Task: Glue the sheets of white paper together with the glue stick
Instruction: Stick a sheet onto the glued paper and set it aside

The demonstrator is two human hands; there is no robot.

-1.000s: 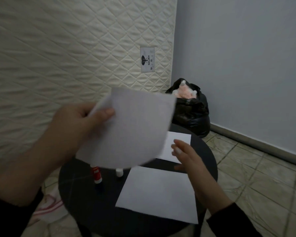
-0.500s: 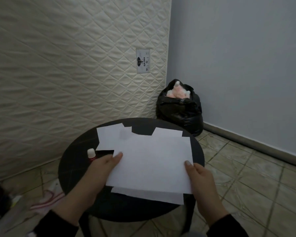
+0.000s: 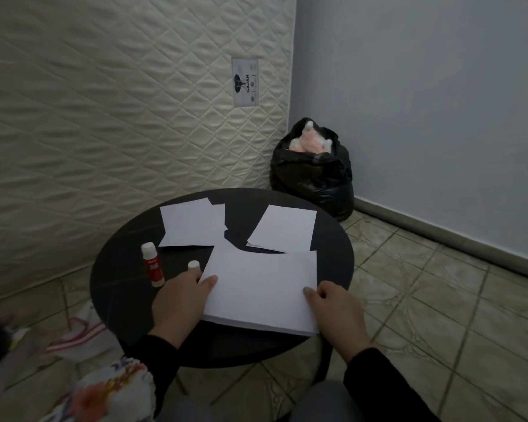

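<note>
A stack of two white sheets point(image 3: 261, 287) lies at the near side of the round black table point(image 3: 119, 269), the upper sheet almost squared over the lower. My left hand point(image 3: 180, 303) pinches the stack's left edge, thumb on top. My right hand point(image 3: 336, 309) pinches its right near corner. A red and white glue stick point(image 3: 153, 268) lies uncapped to the left, and its white cap point(image 3: 193, 264) stands just beyond my left fingers. Two more white sheets lie further back, one at the far left point(image 3: 192, 225) and one at the far right point(image 3: 282, 229).
A quilted mattress point(image 3: 104, 102) leans against the wall behind the table. A black rubbish bag point(image 3: 313, 175) sits in the corner. Cloth and a patterned bag point(image 3: 104, 394) lie on the tiled floor at the near left.
A second ago my left hand held a sheet up in the air. It has come down onto the sheet on the table, and both hands now hold the pair by its edges.
</note>
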